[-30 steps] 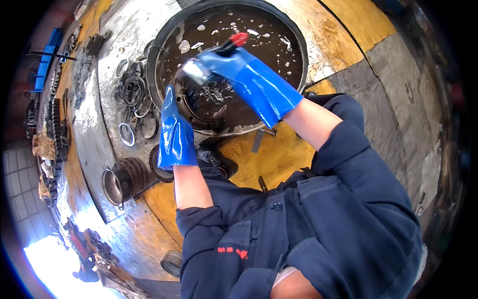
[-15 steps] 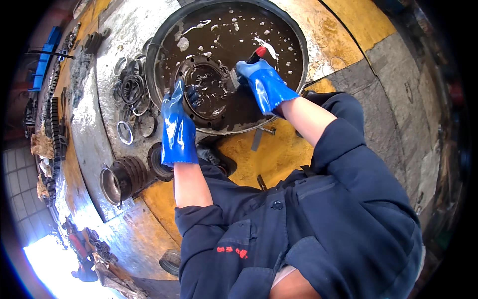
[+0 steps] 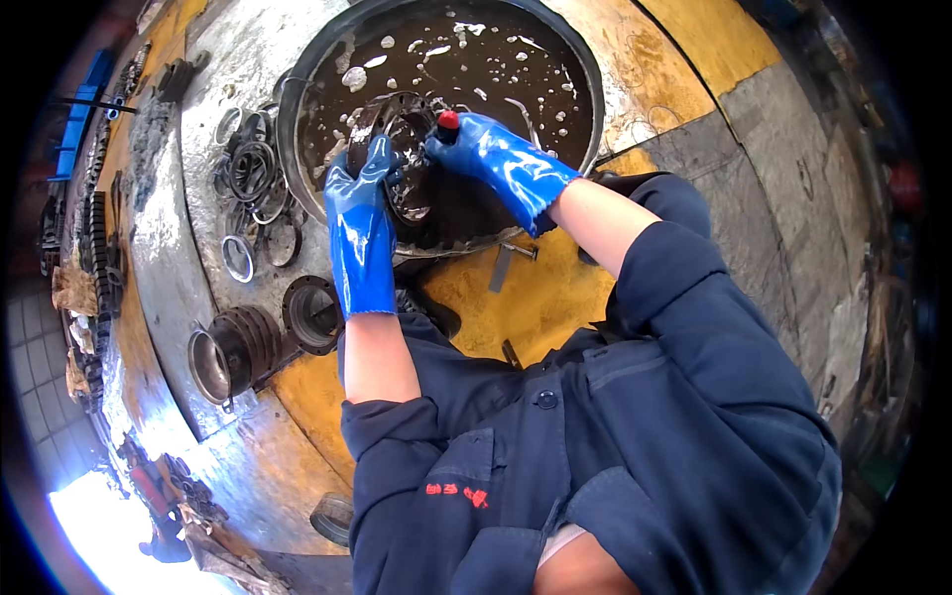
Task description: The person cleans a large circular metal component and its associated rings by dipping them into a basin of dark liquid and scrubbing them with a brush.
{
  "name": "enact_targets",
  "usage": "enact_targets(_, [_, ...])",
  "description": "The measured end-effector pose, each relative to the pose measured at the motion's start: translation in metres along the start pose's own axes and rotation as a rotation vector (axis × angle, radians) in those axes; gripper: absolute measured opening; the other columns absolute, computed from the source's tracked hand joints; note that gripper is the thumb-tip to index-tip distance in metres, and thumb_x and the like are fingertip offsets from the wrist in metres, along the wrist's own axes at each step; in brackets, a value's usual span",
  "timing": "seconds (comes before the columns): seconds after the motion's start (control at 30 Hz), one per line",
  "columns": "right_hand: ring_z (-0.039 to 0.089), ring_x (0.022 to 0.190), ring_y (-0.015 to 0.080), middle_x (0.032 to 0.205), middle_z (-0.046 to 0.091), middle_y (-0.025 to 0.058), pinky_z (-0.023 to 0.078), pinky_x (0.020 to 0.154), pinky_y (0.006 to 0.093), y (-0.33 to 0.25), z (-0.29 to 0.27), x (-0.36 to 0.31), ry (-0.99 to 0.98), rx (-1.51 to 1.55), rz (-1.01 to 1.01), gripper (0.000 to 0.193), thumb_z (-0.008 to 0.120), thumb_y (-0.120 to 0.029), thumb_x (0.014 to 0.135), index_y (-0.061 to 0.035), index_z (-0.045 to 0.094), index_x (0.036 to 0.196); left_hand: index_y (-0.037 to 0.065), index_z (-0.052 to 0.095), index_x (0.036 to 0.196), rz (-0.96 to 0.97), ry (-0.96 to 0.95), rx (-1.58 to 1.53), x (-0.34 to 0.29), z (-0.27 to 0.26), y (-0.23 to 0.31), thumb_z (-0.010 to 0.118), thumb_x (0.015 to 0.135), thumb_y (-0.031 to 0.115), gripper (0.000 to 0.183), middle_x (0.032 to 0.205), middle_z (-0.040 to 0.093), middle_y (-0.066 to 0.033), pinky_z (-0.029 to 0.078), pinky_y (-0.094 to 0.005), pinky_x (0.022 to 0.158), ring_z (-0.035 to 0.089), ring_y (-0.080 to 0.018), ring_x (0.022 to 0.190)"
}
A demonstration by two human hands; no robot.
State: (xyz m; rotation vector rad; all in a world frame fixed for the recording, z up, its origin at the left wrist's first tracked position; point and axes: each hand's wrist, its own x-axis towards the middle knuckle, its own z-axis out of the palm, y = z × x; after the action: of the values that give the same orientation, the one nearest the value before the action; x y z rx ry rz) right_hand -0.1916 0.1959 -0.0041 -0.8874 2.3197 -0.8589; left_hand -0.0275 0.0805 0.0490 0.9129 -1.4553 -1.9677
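Both my hands wear long blue rubber gloves and work over a round black tub (image 3: 596, 99) of dark, bubbly liquid. My left hand (image 3: 361, 213) is closed on the near left rim of a dark metal flange ring (image 3: 366, 123), which is tilted in the tub. My right hand (image 3: 501, 164) grips a brush by its dark, red-ended handle (image 3: 448, 120), close to the ring's right side. Its bristle end is hidden now by the glove and ring; the earlier view shows it.
Left of the tub lies a pile of thin rings (image 3: 252, 171). Nearer are a ribbed metal cylinder (image 3: 236, 349) and a round flanged part (image 3: 313, 313). A flat metal strip (image 3: 501, 270) sticks out below the tub's near edge. Yellow and grey plates cover the floor.
My right hand has moved left with the brush, up to the ring. The ring has tipped more steeply in my left hand, and the view has shifted slightly.
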Motion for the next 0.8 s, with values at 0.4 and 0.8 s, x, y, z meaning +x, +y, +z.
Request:
enact_targets(0.4, [0.072,0.091,0.0203,0.099,0.080,0.0089,0.056,0.084,0.0368,-0.011,0.001,-0.020,-0.484,0.550,0.145,0.046,0.083,-0.045,0.087,-0.0073,0.082,0.113,-0.009,0.058,0.145,0.049,0.070,0.150,0.005,-0.011,-0.007,0.088,0.093,0.027,0.070,0.129,0.072,-0.0147,0.054,-0.0342,0.099,0.069,-0.0210,0.111])
enact_targets(0.8, [0.069,0.070,0.0080,0.078,0.075,0.0014,0.055,0.065,0.0268,-0.065,-0.092,-0.033,0.066,0.688,-0.212,0.030,0.073,-0.035,0.098,-0.0078,0.081,0.089,0.001,0.071,0.127,0.028,-0.106,0.191,-0.012,-0.019,-0.004,0.084,0.085,0.000,0.044,0.110,0.077,-0.0062,0.058,-0.0316,0.091,0.071,-0.0151,0.096])
